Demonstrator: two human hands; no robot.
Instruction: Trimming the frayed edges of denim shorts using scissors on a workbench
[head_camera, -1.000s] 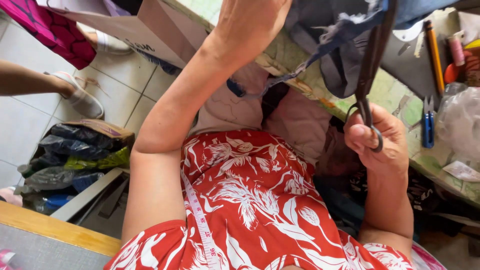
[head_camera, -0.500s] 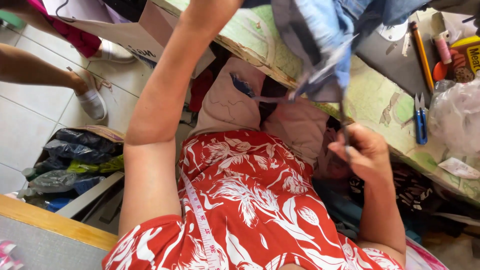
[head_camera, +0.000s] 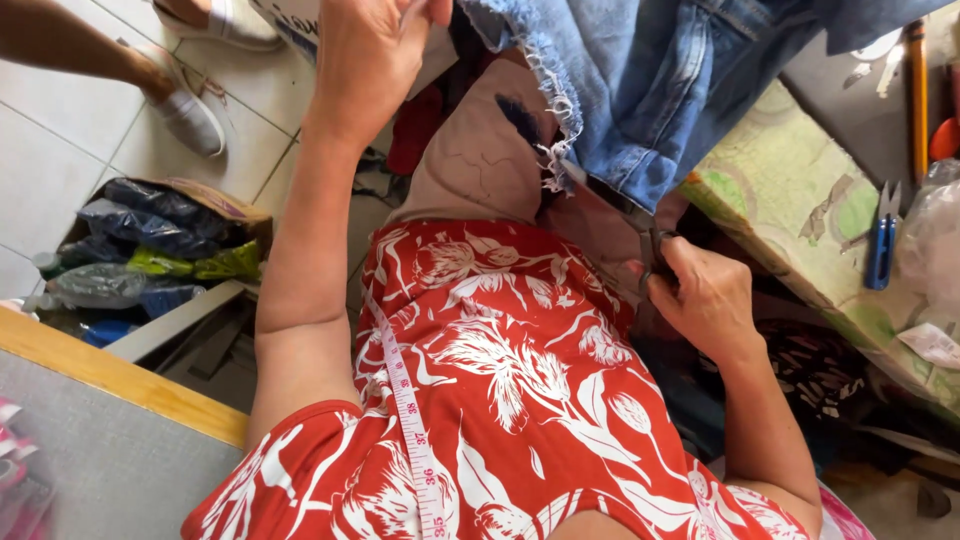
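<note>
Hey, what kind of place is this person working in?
Probably a small home tailoring or sewing workspace: frayed blue denim hangs off a worn worktable, a measuring tape drapes over the person's lap, and blue thread snips lie on the table.

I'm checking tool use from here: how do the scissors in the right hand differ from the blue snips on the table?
The scissors are dark and gripped in the right hand, just under the frayed denim; the blue snips lie loose on the green patterned table, untouched. The scissors are mostly hidden by fingers and cloth; the snips show whole, with pale blades and blue handles. The scissors look larger. Both are cutting tools.
</note>
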